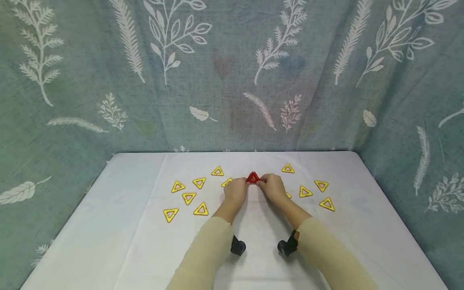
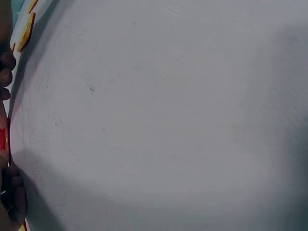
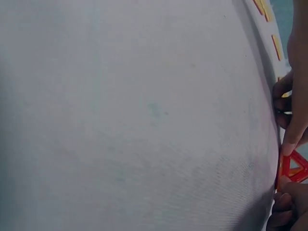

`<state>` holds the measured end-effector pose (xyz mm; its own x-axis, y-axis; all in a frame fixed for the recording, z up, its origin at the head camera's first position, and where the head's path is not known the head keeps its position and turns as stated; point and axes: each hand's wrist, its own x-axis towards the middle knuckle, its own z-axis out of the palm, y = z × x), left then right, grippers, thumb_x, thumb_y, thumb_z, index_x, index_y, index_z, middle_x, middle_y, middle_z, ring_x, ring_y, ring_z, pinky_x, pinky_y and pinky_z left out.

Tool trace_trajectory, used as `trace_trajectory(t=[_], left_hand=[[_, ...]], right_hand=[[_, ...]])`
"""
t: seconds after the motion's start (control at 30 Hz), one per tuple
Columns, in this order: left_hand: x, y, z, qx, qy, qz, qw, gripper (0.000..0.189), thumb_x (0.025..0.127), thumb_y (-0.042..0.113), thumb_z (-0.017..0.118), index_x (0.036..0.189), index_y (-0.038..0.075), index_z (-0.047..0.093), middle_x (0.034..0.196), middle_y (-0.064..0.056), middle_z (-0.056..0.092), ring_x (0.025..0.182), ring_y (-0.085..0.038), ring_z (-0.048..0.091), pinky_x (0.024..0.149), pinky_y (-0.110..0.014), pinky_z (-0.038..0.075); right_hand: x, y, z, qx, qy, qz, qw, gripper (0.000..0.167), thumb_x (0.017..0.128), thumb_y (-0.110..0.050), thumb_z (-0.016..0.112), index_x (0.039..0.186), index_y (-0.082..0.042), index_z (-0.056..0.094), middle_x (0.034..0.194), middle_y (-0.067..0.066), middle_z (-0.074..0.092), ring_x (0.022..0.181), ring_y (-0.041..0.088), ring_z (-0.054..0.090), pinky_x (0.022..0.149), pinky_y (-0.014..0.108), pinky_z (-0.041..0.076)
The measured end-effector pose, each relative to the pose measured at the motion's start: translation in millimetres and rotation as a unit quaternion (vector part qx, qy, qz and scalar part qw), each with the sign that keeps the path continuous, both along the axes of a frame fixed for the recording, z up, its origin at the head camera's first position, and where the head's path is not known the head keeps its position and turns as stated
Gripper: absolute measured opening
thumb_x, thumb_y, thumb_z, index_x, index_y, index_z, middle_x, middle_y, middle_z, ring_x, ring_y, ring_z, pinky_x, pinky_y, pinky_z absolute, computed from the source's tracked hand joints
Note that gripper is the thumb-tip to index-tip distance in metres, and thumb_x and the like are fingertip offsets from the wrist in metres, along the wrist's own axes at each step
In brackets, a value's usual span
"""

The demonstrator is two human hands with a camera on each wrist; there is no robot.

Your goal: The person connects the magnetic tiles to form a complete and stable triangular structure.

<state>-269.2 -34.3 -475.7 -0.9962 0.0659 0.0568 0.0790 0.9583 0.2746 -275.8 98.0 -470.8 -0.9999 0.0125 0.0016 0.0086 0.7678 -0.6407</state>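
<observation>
A red triangle tile [image 1: 253,177] with a hollow centre is held between both hands toward the back of the white table. My left hand [image 1: 237,190] pinches its left corner, while my right hand [image 1: 272,187] pinches the right corner. In the right wrist view the fingertips of both hands meet the red frame [image 3: 286,166] along its lower edge, and some yellow shows through its opening. Only a strip of the red tile [image 2: 2,139] appears at the left border of the left wrist view. One yellow triangle tile [image 1: 226,182] is partly hidden behind my left hand.
Several yellow triangle tiles lie scattered to the left, including one tile [image 1: 201,209] near my left forearm. More lie to the right, such as this tile [image 1: 305,191]. A patterned cloth [image 1: 224,80] hangs behind the table [image 1: 137,241] and along its sides.
</observation>
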Motion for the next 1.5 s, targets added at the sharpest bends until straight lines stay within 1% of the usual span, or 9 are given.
trace_trajectory(t=[0.27, 0.43, 0.53, 0.7, 0.83, 1.0, 1.17, 1.37, 1.5], left_hand=[[-12.5, 5.7, 11.4, 0.003, -0.024, 0.018, 0.9995, 0.021, 0.096, 0.024, 0.054, 0.097, 0.01, 0.07, 0.095, -0.008, 0.072, 0.086, -0.026, 0.068, 0.067, -0.042, 0.053], [-15.9, 5.6, 12.7, 0.01, -0.066, 0.028, 0.9974, 0.02, 0.097, 0.02, 0.052, 0.106, 0.009, 0.067, 0.102, -0.01, 0.07, 0.093, -0.027, 0.067, 0.072, -0.046, 0.054], [-17.7, 4.7, 12.3, 0.02, -0.081, 0.018, 0.9963, 0.024, 0.097, 0.02, 0.053, 0.114, 0.008, 0.064, 0.106, -0.011, 0.069, 0.097, -0.028, 0.067, 0.074, -0.047, 0.053], [-21.2, -0.3, 8.5, 0.047, -0.05, -0.005, 0.9976, 0.023, 0.093, 0.02, 0.059, 0.111, 0.006, 0.066, 0.104, -0.011, 0.07, 0.095, -0.027, 0.067, 0.074, -0.043, 0.053], [-20.6, -5.6, 7.3, 0.072, -0.023, -0.001, 0.9971, 0.022, 0.09, 0.023, 0.064, 0.103, 0.007, 0.071, 0.1, -0.008, 0.071, 0.092, -0.026, 0.067, 0.074, -0.042, 0.052], [-17.2, -7.9, 2.3, 0.109, 0.013, 0.0, 0.9939, 0.029, 0.086, 0.031, 0.069, 0.107, 0.011, 0.072, 0.094, -0.004, 0.072, 0.085, -0.022, 0.067, 0.067, -0.037, 0.051], [-9.8, -7.4, 1.9, 0.179, 0.025, 0.001, 0.9835, 0.032, 0.084, 0.031, 0.07, 0.108, 0.009, 0.072, 0.072, -0.001, 0.066, 0.062, -0.014, 0.056, 0.054, -0.029, 0.043], [6.3, -18.1, 1.9, 0.236, 0.046, -0.006, 0.9707, 0.035, 0.083, 0.03, 0.072, 0.11, 0.007, 0.071, 0.071, 0.002, 0.061, 0.061, -0.01, 0.05, 0.059, -0.027, 0.041], [19.4, -28.5, 4.8, 0.261, 0.054, -0.016, 0.9638, 0.037, 0.081, 0.028, 0.075, 0.111, 0.007, 0.071, 0.073, 0.002, 0.059, 0.065, -0.011, 0.05, 0.062, -0.027, 0.042]], right_hand=[[-18.6, -1, 7.0, -0.009, -0.012, -0.017, 0.9997, 0.017, 0.086, -0.019, 0.069, 0.093, -0.004, 0.073, 0.093, 0.009, 0.071, 0.079, 0.018, 0.058, 0.072, 0.034, 0.048], [-28.6, -3, 3.7, -0.048, -0.068, -0.048, 0.9954, 0.017, 0.086, -0.018, 0.07, 0.093, -0.004, 0.073, 0.093, 0.008, 0.069, 0.08, 0.018, 0.054, 0.07, 0.03, 0.047], [-31.2, -3, 3.2, -0.048, -0.078, -0.062, 0.9939, 0.016, 0.085, -0.018, 0.071, 0.093, -0.004, 0.073, 0.094, 0.008, 0.069, 0.079, 0.018, 0.054, 0.069, 0.029, 0.046], [-30.6, -1, 1.0, -0.043, -0.059, -0.05, 0.9961, 0.023, 0.083, -0.022, 0.073, 0.098, -0.005, 0.073, 0.094, 0.008, 0.069, 0.078, 0.017, 0.055, 0.069, 0.03, 0.046], [-29.4, 2, -1.2, -0.038, -0.03, -0.035, 0.9982, 0.033, 0.08, -0.026, 0.075, 0.103, -0.003, 0.071, 0.093, 0.009, 0.07, 0.078, 0.018, 0.059, 0.07, 0.034, 0.049], [-23.4, 5, -0.1, -0.069, -0.013, -0.047, 0.9964, 0.038, 0.079, -0.027, 0.076, 0.104, 0.0, 0.07, 0.09, 0.012, 0.069, 0.078, 0.02, 0.06, 0.069, 0.034, 0.049], [-14.3, 10, -2.5, -0.08, -0.018, -0.04, 0.9958, 0.037, 0.08, -0.027, 0.075, 0.106, 0.0, 0.069, 0.084, 0.009, 0.067, 0.069, 0.016, 0.055, 0.059, 0.027, 0.044], [-2.0, 18, -4.1, -0.064, 0.006, -0.009, 0.9979, 0.039, 0.082, -0.029, 0.074, 0.11, -0.003, 0.069, 0.078, 0.005, 0.061, 0.066, 0.015, 0.05, 0.057, 0.025, 0.04], [9.2, 27, 1.1, -0.032, 0.01, 0.002, 0.9994, 0.041, 0.081, -0.031, 0.074, 0.114, -0.007, 0.068, 0.086, 0.004, 0.063, 0.068, 0.015, 0.051, 0.058, 0.026, 0.04]])
